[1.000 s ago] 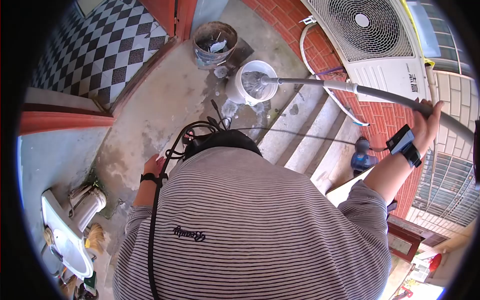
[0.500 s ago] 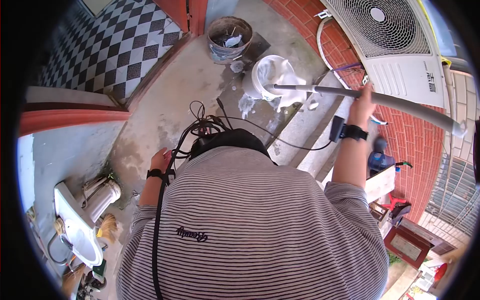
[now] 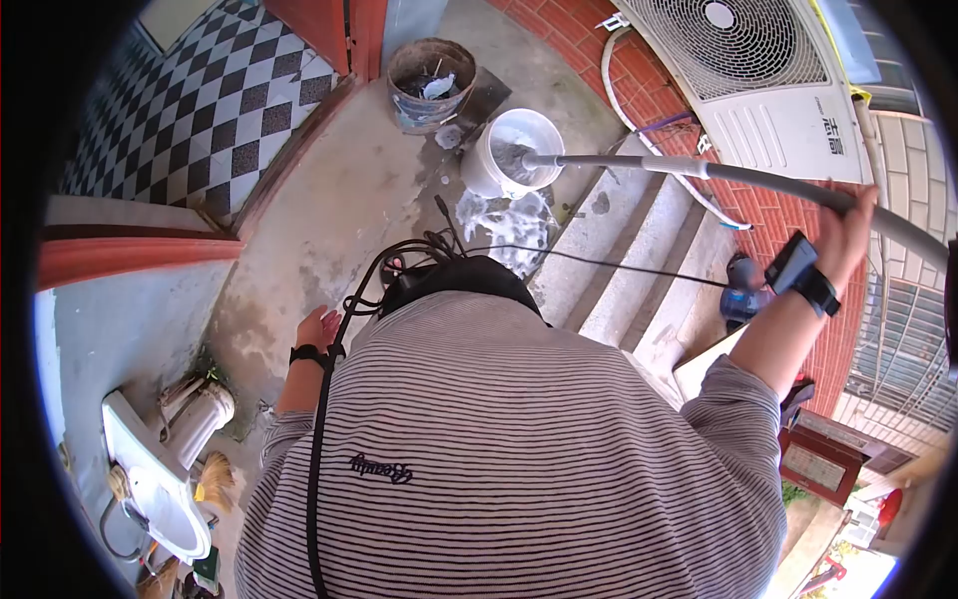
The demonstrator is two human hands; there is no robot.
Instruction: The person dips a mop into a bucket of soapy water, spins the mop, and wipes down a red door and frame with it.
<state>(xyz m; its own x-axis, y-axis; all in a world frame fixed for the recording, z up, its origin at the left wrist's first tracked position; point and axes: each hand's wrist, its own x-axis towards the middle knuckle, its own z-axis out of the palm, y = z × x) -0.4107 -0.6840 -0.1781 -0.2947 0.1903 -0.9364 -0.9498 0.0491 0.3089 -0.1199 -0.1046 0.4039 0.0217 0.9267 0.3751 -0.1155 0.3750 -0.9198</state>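
My right hand (image 3: 848,235), out to the right, is closed around a long grey pole (image 3: 778,182) like a mop handle, with a pale joint partway along. The pole's lower end goes into a white bucket (image 3: 483,175) holding greyish, foamy contents; what is on that end is hidden. White suds (image 3: 511,222) lie on the wet floor beside the bucket. My left hand (image 3: 317,329) hangs low at my side over the concrete, fingers loosely apart, and I see nothing in it. Dark bands with small devices are on both wrists.
Behind the bucket stands a worn pail (image 3: 407,105) with debris. Concrete steps (image 3: 621,225) and an air-conditioner unit (image 3: 763,110) are on the right. Black cables (image 3: 399,255) hang before my chest. A washbasin (image 3: 165,489) leans at left, near a doorway with a checkered floor (image 3: 215,110).
My right hand has moved outward and right along with the pole. White splashing liquid at the bucket's right side has gone, and suds now spread on the floor below it.
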